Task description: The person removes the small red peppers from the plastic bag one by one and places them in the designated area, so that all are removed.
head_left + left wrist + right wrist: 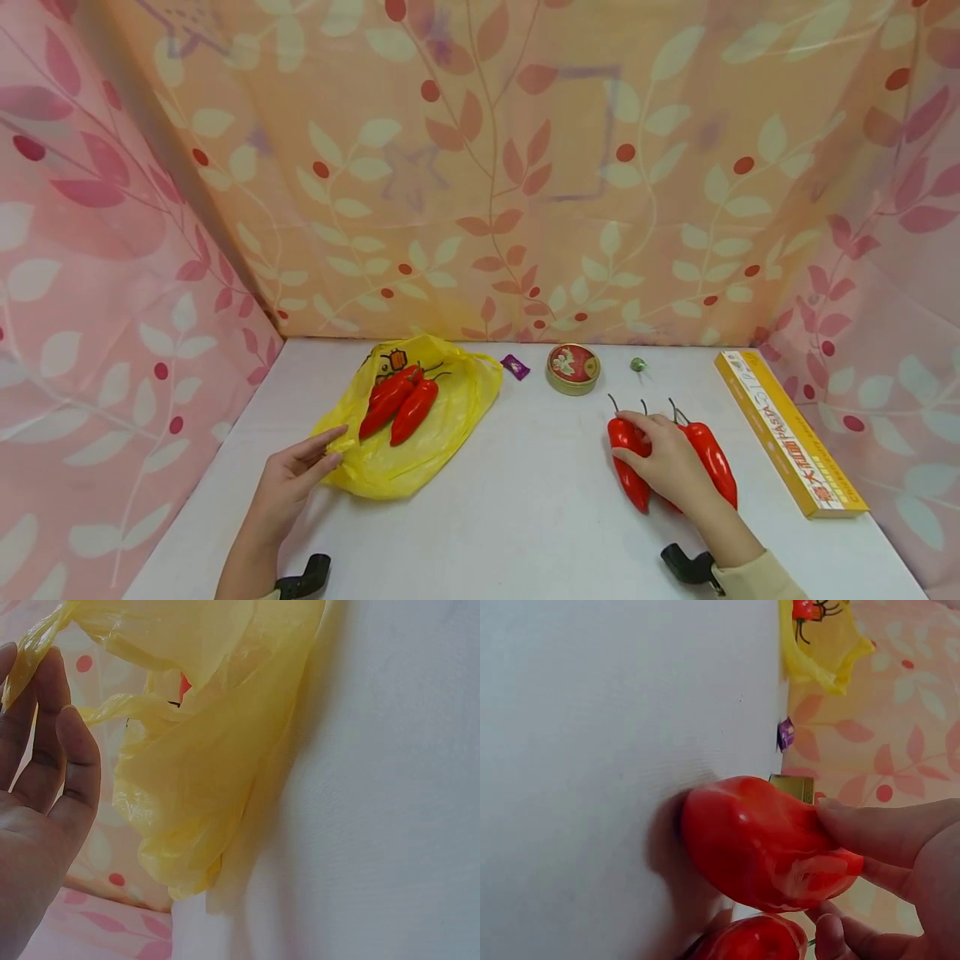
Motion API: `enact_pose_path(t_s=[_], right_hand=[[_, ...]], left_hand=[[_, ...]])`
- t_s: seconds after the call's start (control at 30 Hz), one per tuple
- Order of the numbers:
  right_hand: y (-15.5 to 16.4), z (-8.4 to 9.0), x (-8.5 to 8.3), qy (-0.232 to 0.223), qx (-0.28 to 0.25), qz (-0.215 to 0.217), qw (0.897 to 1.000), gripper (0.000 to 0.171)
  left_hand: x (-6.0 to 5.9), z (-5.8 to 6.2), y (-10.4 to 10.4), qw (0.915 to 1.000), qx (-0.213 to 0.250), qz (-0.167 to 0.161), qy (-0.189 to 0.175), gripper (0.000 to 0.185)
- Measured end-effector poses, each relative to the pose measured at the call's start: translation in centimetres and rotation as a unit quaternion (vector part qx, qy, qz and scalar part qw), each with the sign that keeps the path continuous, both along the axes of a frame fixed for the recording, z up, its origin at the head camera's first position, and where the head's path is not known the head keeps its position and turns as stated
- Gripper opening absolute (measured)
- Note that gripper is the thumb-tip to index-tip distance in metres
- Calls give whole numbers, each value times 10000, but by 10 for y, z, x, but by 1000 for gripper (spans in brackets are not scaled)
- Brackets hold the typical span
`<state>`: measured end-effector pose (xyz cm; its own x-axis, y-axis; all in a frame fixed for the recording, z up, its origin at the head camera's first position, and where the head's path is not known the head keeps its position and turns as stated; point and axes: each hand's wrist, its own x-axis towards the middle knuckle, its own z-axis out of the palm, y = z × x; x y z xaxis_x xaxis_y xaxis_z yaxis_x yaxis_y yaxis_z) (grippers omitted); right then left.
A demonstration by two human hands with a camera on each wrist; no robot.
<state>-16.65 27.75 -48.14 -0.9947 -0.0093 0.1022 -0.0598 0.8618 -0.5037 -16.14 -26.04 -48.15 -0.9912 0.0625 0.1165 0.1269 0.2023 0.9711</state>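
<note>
A yellow plastic bag (450, 446) lies spread open at the left of the table in the head view, with red chili peppers (415, 412) in its mouth. My left hand (288, 479) holds the bag's near-left edge between thumb and fingers. In the left wrist view, a twisted yellow strap (34, 649) runs by the fingers of that hand. On the right, my right hand (670, 461) pinches a red chili pepper (628, 477) between thumb and fingers. Beside and partly under this hand lie more red chili peppers (712, 462); the hand hides some of them.
A purple wrapped candy (515, 367), a round red-and-gold tin (573, 369) and a small green wrapped item (638, 364) sit along the back. The long yellow pasta box (791, 433) lies at the right edge. Patterned cloth (480, 167) encloses the white table's back and sides.
</note>
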Motion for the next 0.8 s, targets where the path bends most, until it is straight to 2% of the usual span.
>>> enact_pose_path(t_s=[0.33, 0.53, 0.8], right_hand=[[1, -2, -3, 96, 414, -15, 9991, 62], [2, -4, -4, 115, 655, 155, 9977, 62], [3, -8, -5, 114, 737, 140, 9971, 62]], left_hand=[[-1, -1, -1, 10000, 35, -47, 3, 47], [0, -1, 0, 9999, 108, -16, 13, 46], [0, -1, 0, 9999, 114, -45, 48, 46]])
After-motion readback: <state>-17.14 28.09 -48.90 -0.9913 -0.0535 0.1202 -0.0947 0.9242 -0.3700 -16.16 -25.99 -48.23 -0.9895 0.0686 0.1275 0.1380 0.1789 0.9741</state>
